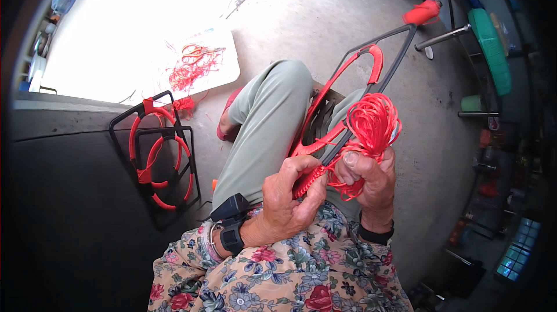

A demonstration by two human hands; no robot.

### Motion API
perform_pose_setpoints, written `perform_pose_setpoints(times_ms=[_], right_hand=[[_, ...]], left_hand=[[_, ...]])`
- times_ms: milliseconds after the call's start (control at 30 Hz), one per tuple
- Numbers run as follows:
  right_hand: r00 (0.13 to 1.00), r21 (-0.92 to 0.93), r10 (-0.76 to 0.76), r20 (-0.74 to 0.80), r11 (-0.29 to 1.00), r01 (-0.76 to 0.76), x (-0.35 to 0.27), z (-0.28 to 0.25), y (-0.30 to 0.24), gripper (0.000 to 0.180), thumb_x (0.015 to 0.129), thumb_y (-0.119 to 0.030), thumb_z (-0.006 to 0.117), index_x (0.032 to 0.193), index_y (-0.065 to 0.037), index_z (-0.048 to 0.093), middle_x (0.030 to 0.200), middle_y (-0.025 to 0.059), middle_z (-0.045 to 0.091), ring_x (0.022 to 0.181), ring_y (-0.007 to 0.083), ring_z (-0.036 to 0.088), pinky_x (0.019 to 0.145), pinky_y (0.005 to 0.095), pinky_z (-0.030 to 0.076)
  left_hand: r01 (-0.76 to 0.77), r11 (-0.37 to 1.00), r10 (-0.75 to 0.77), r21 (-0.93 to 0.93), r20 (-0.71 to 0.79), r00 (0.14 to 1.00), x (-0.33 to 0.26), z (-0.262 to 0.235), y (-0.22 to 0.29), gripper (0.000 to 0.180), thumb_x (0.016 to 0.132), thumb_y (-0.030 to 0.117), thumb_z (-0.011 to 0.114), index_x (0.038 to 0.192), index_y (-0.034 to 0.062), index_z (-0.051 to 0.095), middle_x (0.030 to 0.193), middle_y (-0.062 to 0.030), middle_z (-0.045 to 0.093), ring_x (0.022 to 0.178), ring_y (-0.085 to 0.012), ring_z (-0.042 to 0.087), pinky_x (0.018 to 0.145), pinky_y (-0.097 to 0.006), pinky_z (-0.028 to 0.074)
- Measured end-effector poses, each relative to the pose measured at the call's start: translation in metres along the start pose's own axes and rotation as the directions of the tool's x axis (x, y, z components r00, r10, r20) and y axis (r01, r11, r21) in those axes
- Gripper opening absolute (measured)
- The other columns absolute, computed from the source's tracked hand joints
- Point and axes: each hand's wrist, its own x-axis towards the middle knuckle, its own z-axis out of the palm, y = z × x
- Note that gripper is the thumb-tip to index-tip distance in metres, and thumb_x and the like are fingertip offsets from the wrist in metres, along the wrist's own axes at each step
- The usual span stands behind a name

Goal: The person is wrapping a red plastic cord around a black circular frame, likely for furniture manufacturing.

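Note:
Across my lap lies a black frame [397,60] with a ring inside it, partly wrapped in red cord. My left hand [293,196] is closed, its thumb and fingers pinching the tightly coiled red wrapping [307,181] at the frame's near end. Just to the right, my right hand [371,178] grips a looped bundle of red cord [374,120], whose loops stand up above the fingers. Strands of cord hang below that hand and run toward the wrapping. The fingertips of the right hand are partly hidden by the cord.
Two more black frames with red-wrapped rings [165,155] lean on a dark surface [69,196] at left. A white tray [231,62] holds red cord scraps [188,74] and orange-handled scissors [194,52]. A red-wrapped knob [422,13] and a green stool seat [490,51] stand at far right.

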Motion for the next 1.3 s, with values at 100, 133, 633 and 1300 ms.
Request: perform_pose_setpoints(times_ms=[100, 133, 633, 1300], right_hand=[[0.998, 0.000, 0.011, -0.061, 1.000, -0.011, -0.003, 0.001, 0.000, 0.007, 0.082, -0.007, 0.062, 0.082, -0.002, 0.057, 0.061, -0.0011, 0.049, 0.050, 0.0071, 0.042, 0.047, 0.0248, 0.033], [0.998, -0.007, 0.014, -0.062, 1.000, -0.014, -0.004, -0.001, 0.001, 0.007, 0.082, -0.007, 0.062, 0.082, -0.002, 0.057, 0.061, -0.0011, 0.049, 0.050, 0.0071, 0.042, 0.047, 0.0248, 0.033], [0.989, -0.055, 0.103, -0.102, 0.992, -0.109, -0.047, -0.044, 0.021, 0.013, 0.081, -0.004, 0.065, 0.092, 0.003, 0.061, 0.065, 0.0019, 0.055, 0.050, 0.0084, 0.047, 0.047, 0.0242, 0.038], [0.982, -0.041, 0.029, -0.187, 0.998, -0.037, -0.048, -0.050, 0.018, 0.016, 0.085, -0.016, 0.071, 0.088, -0.003, 0.063, 0.065, -0.0023, 0.054, 0.052, 0.0051, 0.045, 0.049, 0.0224, 0.035]], left_hand=[[0.003, 1.000, -0.003, -0.011, 0.032, 0.999, -0.003, 0.000, -0.004, 0.029, 0.083, 0.000, 0.067, 0.107, -0.0015, 0.051, 0.082, -0.0054, 0.063, 0.073, -0.0063, 0.059, 0.063, -0.020, 0.046], [0.009, 0.999, -0.007, -0.034, 0.030, 1.000, -0.004, 0.001, -0.006, 0.030, 0.083, 0.000, 0.067, 0.109, -0.0020, 0.050, 0.084, -0.0060, 0.063, 0.074, -0.0067, 0.059, 0.064, -0.021, 0.047], [0.475, 0.713, -0.303, -0.516, 0.384, 0.872, -0.003, 0.002, -0.002, 0.029, 0.091, 0.002, 0.059, 0.118, -0.0047, 0.049, 0.094, -0.0078, 0.063, 0.090, -0.0072, 0.057, 0.078, -0.022, 0.047], [0.668, 0.716, -0.438, -0.204, 0.613, 0.657, 0.012, 0.000, -0.016, 0.012, 0.089, 0.004, 0.065, 0.098, -0.0036, 0.064, 0.083, -0.0049, 0.067, 0.074, -0.0056, 0.060, 0.064, -0.023, 0.050]])
